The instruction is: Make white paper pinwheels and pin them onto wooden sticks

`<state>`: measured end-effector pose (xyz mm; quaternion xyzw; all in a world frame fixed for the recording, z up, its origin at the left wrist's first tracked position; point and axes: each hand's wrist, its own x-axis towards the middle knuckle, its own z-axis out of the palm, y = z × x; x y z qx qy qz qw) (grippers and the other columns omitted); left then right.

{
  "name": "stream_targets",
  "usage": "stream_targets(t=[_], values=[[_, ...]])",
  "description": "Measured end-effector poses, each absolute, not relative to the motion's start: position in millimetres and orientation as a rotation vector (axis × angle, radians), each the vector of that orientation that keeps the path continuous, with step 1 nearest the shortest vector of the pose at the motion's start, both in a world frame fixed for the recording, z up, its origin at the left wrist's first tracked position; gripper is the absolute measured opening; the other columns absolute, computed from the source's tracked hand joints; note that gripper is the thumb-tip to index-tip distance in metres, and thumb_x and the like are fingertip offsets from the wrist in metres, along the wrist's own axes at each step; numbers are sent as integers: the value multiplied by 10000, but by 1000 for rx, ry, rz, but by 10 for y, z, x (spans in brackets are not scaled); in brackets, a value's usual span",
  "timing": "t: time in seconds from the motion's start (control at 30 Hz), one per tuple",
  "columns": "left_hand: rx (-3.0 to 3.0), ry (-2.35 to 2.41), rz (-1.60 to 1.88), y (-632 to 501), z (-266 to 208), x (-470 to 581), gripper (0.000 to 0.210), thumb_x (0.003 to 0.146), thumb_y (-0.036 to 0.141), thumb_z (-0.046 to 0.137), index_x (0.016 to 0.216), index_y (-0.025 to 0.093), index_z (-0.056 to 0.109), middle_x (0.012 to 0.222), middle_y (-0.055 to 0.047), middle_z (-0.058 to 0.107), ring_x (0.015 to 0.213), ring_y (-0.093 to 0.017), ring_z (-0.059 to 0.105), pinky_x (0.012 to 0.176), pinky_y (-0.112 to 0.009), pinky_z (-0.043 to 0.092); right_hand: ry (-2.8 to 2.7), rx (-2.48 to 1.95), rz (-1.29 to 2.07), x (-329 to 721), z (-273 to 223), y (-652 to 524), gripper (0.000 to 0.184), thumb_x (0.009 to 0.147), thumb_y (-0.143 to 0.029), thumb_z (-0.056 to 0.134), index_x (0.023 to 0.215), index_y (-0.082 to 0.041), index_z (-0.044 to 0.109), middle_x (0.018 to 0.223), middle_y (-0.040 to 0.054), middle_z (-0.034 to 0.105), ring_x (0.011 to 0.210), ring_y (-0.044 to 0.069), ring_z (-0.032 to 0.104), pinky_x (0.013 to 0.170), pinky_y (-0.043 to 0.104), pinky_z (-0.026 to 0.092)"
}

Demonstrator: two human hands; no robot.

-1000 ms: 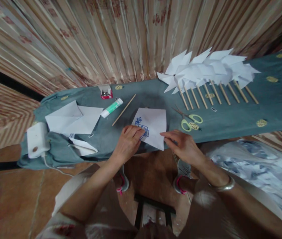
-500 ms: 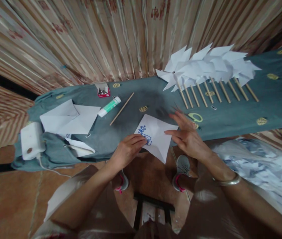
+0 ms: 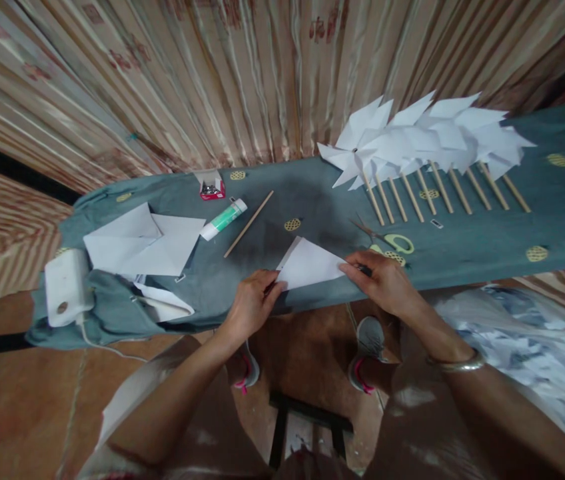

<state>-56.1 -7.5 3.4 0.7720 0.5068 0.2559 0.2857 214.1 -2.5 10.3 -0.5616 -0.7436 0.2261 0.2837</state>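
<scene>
A sheet of white paper point(image 3: 308, 264), folded over into a triangle, is stretched between my two hands above the front edge of the cloth-covered table. My left hand point(image 3: 255, 298) pinches its left corner between thumb and fingers. At the right corner, my right hand point(image 3: 380, 279) grips the paper, fingers closed. Just beyond the right hand lie scissors point(image 3: 396, 243) with light green handles, blades pointing away to the left. A thin wooden stick point(image 3: 248, 225) rests on the cloth past the left hand, alongside a green and white glue stick point(image 3: 224, 219).
White paper pinwheels point(image 3: 412, 143) on wooden sticks overlap in a row at the back right. A small red box point(image 3: 211, 191) of metal bits, loose white paper point(image 3: 177, 243) and a white corded device point(image 3: 66, 288) are on the left. A bag of paper scraps point(image 3: 527, 347) stands right.
The paper, earlier a spread square with blue writing showing, is now folded into a triangle with the writing hidden. My right hand has closed on its right corner.
</scene>
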Motion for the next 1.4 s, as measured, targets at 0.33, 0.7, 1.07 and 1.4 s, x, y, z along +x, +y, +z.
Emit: stream_targets(t=[0.33,0.7,1.07,1.4], values=[[1997,1463,679,-32,4,-608,389,895,288,594,1256,146,563,772,-18,655,726,-168,627,677,-279,495,-1940,-1566,395,2115,-12,27,292,887,-441,580,696,-223,613,955,83,717,922,257,644,838,389,484],[2142,1467,591,-23,28,-610,313,897,278,598,1193,182,630,769,-17,635,696,-152,607,671,-260,494,-1963,-1586,338,2089,-69,28,264,866,-378,597,656,-217,588,981,101,702,935,273,639,865,435,489],[2138,1465,567,-15,55,-591,301,871,195,615,1165,149,665,794,-44,664,700,-161,618,692,-271,500,-1925,-1624,286,2048,-110,54,313,872,-406,597,622,-222,556,943,96,707,881,268,643,828,427,501],[2127,1486,568,-10,28,-595,291,874,208,600,1156,175,665,786,-27,668,685,-147,612,694,-257,498,-1911,-1650,242,2000,-120,66,390,916,-497,517,633,-229,519,917,115,700,850,262,621,800,412,489]])
